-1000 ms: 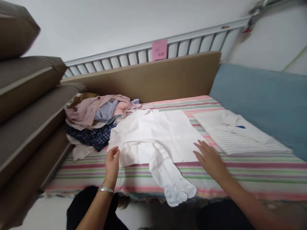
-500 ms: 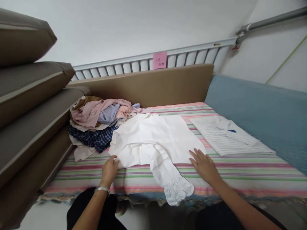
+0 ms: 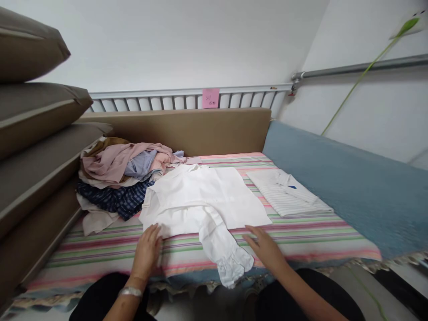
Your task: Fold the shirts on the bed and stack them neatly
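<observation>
A white garment lies spread on the striped cloth, with one ruffled sleeve hanging down towards the front edge. My left hand, with a silver bracelet on its wrist, is at the garment's lower left edge; its fingers are loosely apart and hold nothing that I can see. Just below the garment's lower right corner is my right hand, fingers spread, nothing in it. To the right lies a folded white striped shirt with a small blue mark.
A heap of crumpled clothes lies at the left, beside stacked brown cushions. A brown padded board stands at the back, before a radiator with a pink note. A blue-covered cushion is at the right.
The view has turned to the right. My right hand has come off the garment's right part and now sits below its corner. My left hand has opened from a pinch at the left edge.
</observation>
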### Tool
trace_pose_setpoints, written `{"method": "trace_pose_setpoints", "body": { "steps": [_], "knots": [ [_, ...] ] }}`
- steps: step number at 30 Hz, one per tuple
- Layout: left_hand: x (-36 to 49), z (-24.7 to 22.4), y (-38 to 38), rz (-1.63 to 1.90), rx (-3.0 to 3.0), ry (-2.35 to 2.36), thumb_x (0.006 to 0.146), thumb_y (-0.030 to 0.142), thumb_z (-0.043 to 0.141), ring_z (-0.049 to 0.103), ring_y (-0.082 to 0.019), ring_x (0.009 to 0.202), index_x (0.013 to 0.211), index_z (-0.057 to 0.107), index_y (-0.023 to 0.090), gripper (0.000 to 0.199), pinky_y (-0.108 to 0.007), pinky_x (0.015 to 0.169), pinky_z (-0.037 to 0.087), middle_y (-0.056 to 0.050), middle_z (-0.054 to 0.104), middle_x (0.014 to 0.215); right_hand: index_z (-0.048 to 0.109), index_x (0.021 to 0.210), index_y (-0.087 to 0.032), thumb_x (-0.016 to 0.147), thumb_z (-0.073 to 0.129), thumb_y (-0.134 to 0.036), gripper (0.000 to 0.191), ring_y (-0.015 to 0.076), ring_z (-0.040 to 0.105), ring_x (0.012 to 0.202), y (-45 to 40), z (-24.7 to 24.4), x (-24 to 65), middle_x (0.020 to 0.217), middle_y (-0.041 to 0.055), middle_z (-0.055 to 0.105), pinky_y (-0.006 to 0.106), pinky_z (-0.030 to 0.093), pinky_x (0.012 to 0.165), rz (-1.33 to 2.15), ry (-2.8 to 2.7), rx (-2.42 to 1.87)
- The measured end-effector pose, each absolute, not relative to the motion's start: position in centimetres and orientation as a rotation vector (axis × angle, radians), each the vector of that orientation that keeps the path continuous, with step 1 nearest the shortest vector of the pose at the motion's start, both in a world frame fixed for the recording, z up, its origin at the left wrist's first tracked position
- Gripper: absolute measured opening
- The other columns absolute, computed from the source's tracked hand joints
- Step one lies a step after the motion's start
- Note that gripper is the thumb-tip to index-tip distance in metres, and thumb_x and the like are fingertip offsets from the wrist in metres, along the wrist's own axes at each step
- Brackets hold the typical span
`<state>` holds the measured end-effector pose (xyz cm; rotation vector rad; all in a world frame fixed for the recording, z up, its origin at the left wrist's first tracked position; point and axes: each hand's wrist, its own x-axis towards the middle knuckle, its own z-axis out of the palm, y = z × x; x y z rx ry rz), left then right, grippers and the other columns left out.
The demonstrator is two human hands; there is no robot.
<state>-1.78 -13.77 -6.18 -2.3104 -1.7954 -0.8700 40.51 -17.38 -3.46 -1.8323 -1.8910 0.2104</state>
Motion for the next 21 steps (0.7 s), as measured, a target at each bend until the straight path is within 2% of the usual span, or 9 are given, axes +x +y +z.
{"method": "trace_pose_setpoints", "body": {
  "steps": [4, 7, 9, 11, 14, 17, 19, 21],
  "knots": [
    [-0.3, -8.6, -15.3, -0.726, -2.322, -1.747, 0.085, 0.042, 0.046, 0.035, -0.029, 0.131, 0.128, 0.048, 0.018, 0.05, -0.047, 0.106, 0.031, -0.013, 0.045, 0.139, 0.06, 0.1, -0.021, 0.073, 0.058, -0.03, 0.029, 0.0234, 0.062, 0.085, -19.8, -3.6, 36.9, 0.088, 0.0064, 0.067, 0.031, 0.045, 0.072, 0.324, -1.853, -2.005],
    [0.0, -9.2, -15.5, -0.661, -2.296, -1.768, 0.085, 0.042, 0.044, 0.034, -0.03, 0.132, 0.128, 0.049, 0.02, 0.048, -0.049, 0.106, 0.03, -0.013, 0.041, 0.141, 0.061, 0.082, -0.021, 0.069, 0.056, -0.019, 0.014, 0.0188, 0.059, 0.072, -19.2, -3.3, 35.9, 0.072, 0.0015, 0.065, 0.026, 0.037, 0.06, 0.419, -1.971, -2.105],
    [-0.1, -9.0, -15.5, -0.668, -2.295, -1.776, 0.085, 0.042, 0.044, 0.034, -0.03, 0.132, 0.128, 0.049, 0.021, 0.048, -0.049, 0.106, 0.031, -0.013, 0.041, 0.141, 0.061, 0.073, -0.021, 0.069, 0.054, -0.015, 0.01, 0.0163, 0.057, 0.068, -17.6, -1.5, 36.0, 0.07, 0.0003, 0.065, 0.024, 0.032, 0.057, 0.453, -2.064, -2.133],
    [-0.1, -8.8, -15.5, -0.684, -2.299, -1.786, 0.085, 0.042, 0.044, 0.034, -0.029, 0.132, 0.128, 0.049, 0.022, 0.047, -0.049, 0.105, 0.031, -0.012, 0.041, 0.141, 0.062, 0.074, -0.021, 0.072, 0.052, -0.015, 0.012, 0.0167, 0.057, 0.071, -15.2, 2.2, 36.2, 0.075, 0.0023, 0.067, 0.025, 0.032, 0.06, 0.302, -2.164, -2.104],
    [0.0, -8.6, -15.5, -0.665, -2.294, -1.799, 0.086, 0.041, 0.043, 0.033, -0.03, 0.133, 0.128, 0.049, 0.021, 0.048, -0.049, 0.105, 0.031, -0.013, 0.04, 0.141, 0.064, 0.08, -0.019, 0.077, 0.049, -0.016, 0.016, 0.0201, 0.057, 0.078, -11.0, 10.3, 36.0, 0.082, 0.0073, 0.067, 0.03, 0.035, 0.069, -0.175, -2.246, -1.932],
    [0.1, -8.6, -15.5, -0.632, -2.289, -1.807, 0.086, 0.042, 0.042, 0.032, -0.031, 0.133, 0.128, 0.05, 0.02, 0.048, -0.049, 0.106, 0.031, -0.014, 0.04, 0.141, 0.063, 0.083, -0.019, 0.074, 0.049, -0.011, 0.018, 0.0223, 0.055, 0.092, -7.6, 17.9, 35.3, 0.089, 0.007, 0.066, 0.036, 0.034, 0.085, -0.553, -2.172, -1.588],
    [0.1, -8.6, -15.5, -0.624, -2.287, -1.813, 0.086, 0.042, 0.043, 0.032, -0.031, 0.133, 0.127, 0.05, 0.02, 0.048, -0.049, 0.106, 0.031, -0.015, 0.04, 0.141, 0.061, 0.085, -0.02, 0.076, 0.046, -0.009, 0.02, 0.0224, 0.052, 0.103, -6.4, 20.5, 35.3, 0.103, 0.0054, 0.064, 0.04, 0.029, 0.097, -0.656, -2.029, -1.374],
    [0.1, -8.7, -15.5, -0.632, -2.285, -1.815, 0.085, 0.042, 0.043, 0.031, -0.031, 0.133, 0.127, 0.051, 0.02, 0.048, -0.05, 0.105, 0.031, -0.016, 0.04, 0.141, 0.06, 0.085, -0.021, 0.077, 0.043, -0.01, 0.021, 0.0218, 0.048, 0.111, -6.2, 19.9, 36.0, 0.114, 0.0046, 0.06, 0.042, 0.026, 0.102, -0.651, -1.884, -1.267]
  ]
}}
